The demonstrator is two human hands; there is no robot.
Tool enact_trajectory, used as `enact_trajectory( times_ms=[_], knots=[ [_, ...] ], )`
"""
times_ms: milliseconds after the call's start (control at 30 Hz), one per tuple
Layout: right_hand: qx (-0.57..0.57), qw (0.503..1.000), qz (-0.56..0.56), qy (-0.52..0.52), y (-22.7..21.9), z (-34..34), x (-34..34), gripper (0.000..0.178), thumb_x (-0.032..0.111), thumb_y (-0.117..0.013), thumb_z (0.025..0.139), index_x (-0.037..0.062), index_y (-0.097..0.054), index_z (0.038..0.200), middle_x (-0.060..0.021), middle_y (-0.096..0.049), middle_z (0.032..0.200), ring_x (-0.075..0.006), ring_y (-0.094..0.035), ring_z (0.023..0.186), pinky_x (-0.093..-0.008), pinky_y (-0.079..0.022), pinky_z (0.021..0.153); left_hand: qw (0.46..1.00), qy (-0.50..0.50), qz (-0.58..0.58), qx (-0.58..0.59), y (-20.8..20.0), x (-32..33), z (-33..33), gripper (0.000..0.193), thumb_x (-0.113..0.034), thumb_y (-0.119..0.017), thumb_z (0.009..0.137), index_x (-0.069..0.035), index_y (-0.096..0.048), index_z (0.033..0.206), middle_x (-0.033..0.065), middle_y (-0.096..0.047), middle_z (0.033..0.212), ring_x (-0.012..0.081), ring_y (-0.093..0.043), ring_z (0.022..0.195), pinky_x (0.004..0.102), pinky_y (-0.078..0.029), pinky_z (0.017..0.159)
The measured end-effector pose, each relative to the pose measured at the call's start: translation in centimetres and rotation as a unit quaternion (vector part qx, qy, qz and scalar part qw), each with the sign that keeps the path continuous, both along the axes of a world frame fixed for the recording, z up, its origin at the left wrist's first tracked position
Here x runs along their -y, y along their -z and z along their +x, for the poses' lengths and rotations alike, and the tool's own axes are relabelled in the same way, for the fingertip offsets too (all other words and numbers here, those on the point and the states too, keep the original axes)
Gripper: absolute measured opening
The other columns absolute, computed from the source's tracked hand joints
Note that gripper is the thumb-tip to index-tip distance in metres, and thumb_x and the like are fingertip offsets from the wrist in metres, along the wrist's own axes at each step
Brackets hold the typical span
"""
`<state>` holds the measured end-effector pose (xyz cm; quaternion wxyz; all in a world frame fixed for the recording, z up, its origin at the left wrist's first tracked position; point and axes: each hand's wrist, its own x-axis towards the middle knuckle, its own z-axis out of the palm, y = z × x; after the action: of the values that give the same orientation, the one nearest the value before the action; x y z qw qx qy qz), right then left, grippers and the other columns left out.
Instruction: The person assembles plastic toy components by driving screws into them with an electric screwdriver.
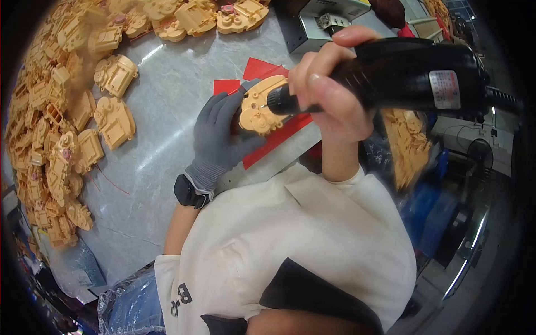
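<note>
Head view: black screwdriver (407, 75) bears 1 label (445, 89).

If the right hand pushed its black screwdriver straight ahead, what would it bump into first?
Probably the yellow plastic part that the gloved left hand holds. The screwdriver in the right hand points at it. They may be touching now; depth is hard to tell.

A white short-sleeved shirt (312, 223) fills the lower centre, with black collar (312, 296) and dark print (183, 293); left of centre are a grey knitted glove (215, 137) and black wristwatch (187, 191).
</note>
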<state>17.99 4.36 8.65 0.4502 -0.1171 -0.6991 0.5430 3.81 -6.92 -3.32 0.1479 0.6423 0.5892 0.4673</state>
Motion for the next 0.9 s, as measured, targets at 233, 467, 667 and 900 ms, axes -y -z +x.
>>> enact_trajectory(
  times_ms=[233, 467, 667, 900],
  knots=[
    [-0.067, 0.991, -0.091, 0.070, 1.6, -3.2, 0.0, 0.032, -0.008, -0.066, 0.067, -0.0015, -0.052, 0.095, 0.0000, -0.057, 0.068, -0.0063, -0.055, 0.055, -0.0197, -0.046, 0.055, 1.000, 0.004, -0.021, -0.020, 0.3, 0.7, -0.1, 0.076, -0.038, -0.078, 0.062, -0.004, -0.048, 0.124, 0.0119, -0.057, 0.118, 0.0345, -0.052, 0.107, 0.0434, -0.043, 0.092],
    [-0.018, 0.995, -0.077, 0.057, 2.2, -4.3, -0.4, 0.029, -0.009, -0.065, 0.066, -0.0018, -0.053, 0.092, -0.0016, -0.059, 0.068, -0.0051, -0.056, 0.057, -0.0204, -0.047, 0.055, 1.000, -0.001, -0.007, -0.018, -0.1, 0.9, -0.5, 0.073, -0.036, -0.078, 0.065, -0.003, -0.048, 0.123, 0.0147, -0.056, 0.118, 0.0342, -0.055, 0.104, 0.0425, -0.044, 0.093],
    [-0.030, 0.993, -0.100, 0.048, 2.2, -4.9, -1.6, 0.030, -0.009, -0.064, 0.066, -0.0002, -0.052, 0.092, -0.0022, -0.059, 0.068, -0.0063, -0.055, 0.056, -0.0198, -0.046, 0.054, 0.973, 0.002, -0.110, 0.203, -1.4, 0.4, 0.4, 0.066, -0.034, -0.072, 0.075, 0.000, -0.044, 0.125, 0.0169, -0.060, 0.107, 0.0322, -0.058, 0.098, 0.0425, -0.035, 0.098],
    [-0.119, 0.951, -0.285, 0.034, 2.8, -3.3, -2.0, 0.042, -0.003, -0.052, 0.073, 0.0027, -0.043, 0.114, -0.0020, -0.049, 0.066, -0.0119, -0.047, 0.053, -0.0277, -0.043, 0.057, 0.979, -0.117, -0.122, 0.110, 0.4, -0.6, 3.3, 0.055, -0.031, -0.064, 0.080, 0.000, -0.045, 0.121, 0.0168, -0.061, 0.100, 0.0334, -0.058, 0.094, 0.0485, -0.025, 0.102]
  ],
)
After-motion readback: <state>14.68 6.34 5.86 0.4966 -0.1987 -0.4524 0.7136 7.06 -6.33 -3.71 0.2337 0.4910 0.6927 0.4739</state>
